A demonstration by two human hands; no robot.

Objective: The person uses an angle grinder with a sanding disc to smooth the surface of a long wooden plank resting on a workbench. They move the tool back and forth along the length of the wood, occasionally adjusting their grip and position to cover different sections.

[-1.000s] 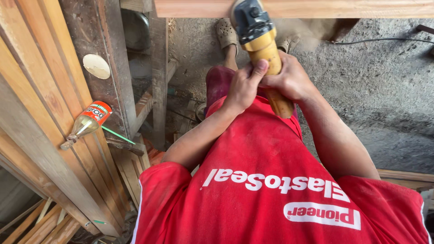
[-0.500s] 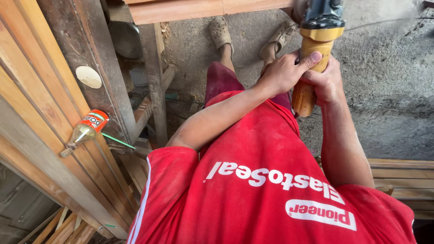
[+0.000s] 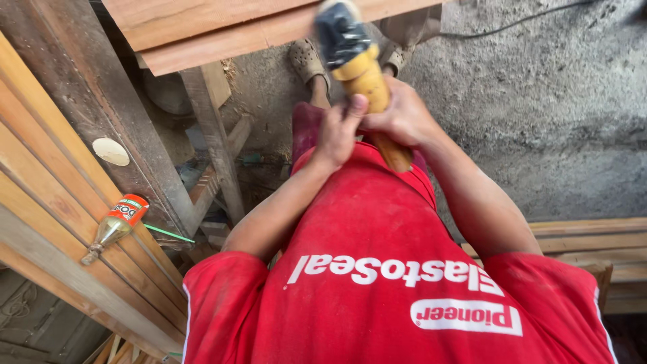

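Both my hands grip a yellow power tool [image 3: 367, 81] with a dark head, held in front of my chest. My left hand [image 3: 339, 131] wraps the yellow body from the left. My right hand [image 3: 403, 116] holds it from the right, just above the handle's lower end. The tool's dark head is blurred and sits against the edge of a wooden board [image 3: 222, 30] at the top. My red shirt fills the lower part of the view, and my sandalled feet [image 3: 306, 61] show below the board.
Stacked wooden planks [image 3: 47, 202] lean at the left, with a glue bottle [image 3: 114, 226] lying on them. A wooden post [image 3: 212, 135] stands under the board. More planks [image 3: 593, 239] lie at the right. A cable [image 3: 526, 20] crosses the concrete floor.
The tool and both hands have swung left along the board edge, after moving right before. The view has shifted with them.
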